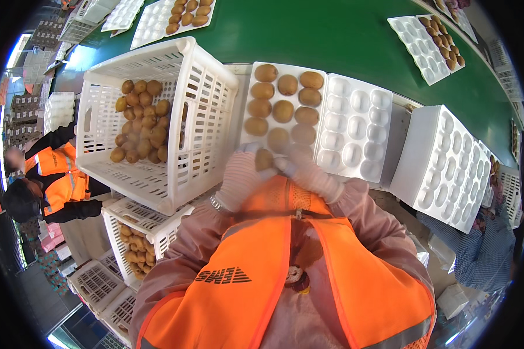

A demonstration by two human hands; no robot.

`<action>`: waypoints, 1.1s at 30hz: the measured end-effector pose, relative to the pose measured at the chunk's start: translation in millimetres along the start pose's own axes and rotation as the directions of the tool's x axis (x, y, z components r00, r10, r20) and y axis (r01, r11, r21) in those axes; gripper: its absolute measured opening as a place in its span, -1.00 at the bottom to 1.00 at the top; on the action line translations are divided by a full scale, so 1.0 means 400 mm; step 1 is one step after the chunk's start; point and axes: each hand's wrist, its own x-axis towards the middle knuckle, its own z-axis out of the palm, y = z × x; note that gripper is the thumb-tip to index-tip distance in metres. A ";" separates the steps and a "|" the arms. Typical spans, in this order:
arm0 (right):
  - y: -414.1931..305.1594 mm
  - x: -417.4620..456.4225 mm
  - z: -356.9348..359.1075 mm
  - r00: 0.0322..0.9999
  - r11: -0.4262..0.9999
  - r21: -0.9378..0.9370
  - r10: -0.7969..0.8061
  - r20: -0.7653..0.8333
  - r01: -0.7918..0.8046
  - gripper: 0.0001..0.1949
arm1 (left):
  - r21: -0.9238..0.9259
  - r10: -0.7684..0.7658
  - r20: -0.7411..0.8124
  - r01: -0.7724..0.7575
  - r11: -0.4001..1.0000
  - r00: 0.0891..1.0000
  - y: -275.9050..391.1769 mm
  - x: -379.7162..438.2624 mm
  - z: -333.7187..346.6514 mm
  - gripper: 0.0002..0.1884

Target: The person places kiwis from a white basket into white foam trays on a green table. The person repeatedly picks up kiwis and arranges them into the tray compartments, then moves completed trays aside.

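Observation:
A kiwifruit (264, 160) is between the thumb and fingers of my gloved left hand (242, 172), at the near edge of a white moulded tray (324, 118). My gloved right hand (305, 168) is close beside it, its fingertips near the same fruit. Motion blur and overlap hide whether this hand grips anything. Rows of kiwifruit (283, 111) fill the tray's left half, the nearest ones partly covered by my hands. Bare oval pockets show in its right half (353, 126). To the left, a tilted white plastic crate (205, 109) holds many loose kiwifruit (144, 122).
A green conveyor belt (305, 30) runs beyond the tray, carrying partly filled trays (428, 46). Stacked white trays (445, 170) stand at right. Another crate of kiwifruit (131, 218) sits lower left. People in orange vests (61, 174) are at far left; a person's checked sleeve (480, 253) is at right.

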 end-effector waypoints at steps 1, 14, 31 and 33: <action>-0.018 0.003 0.007 0.995 0.991 0.131 -0.020 0.100 0.007 -0.46 | 0.000 0.077 -0.017 -0.077 0.997 0.997 0.006 -0.005 -0.003 -0.32; -0.026 0.081 0.082 0.938 0.942 0.069 0.318 0.137 -0.329 -0.50 | 0.127 0.170 0.076 -0.179 0.976 0.982 -0.086 -0.088 0.050 -0.59; -0.059 0.179 0.122 0.974 0.716 -0.682 0.011 0.226 0.150 -0.48 | 0.290 -0.006 0.223 -0.060 0.955 0.975 -0.204 -0.093 0.012 -0.67; -0.075 0.214 0.131 0.958 0.607 -0.779 0.099 0.269 0.156 -0.43 | 0.310 -0.034 0.307 -0.066 0.949 0.951 -0.208 -0.093 0.017 -0.71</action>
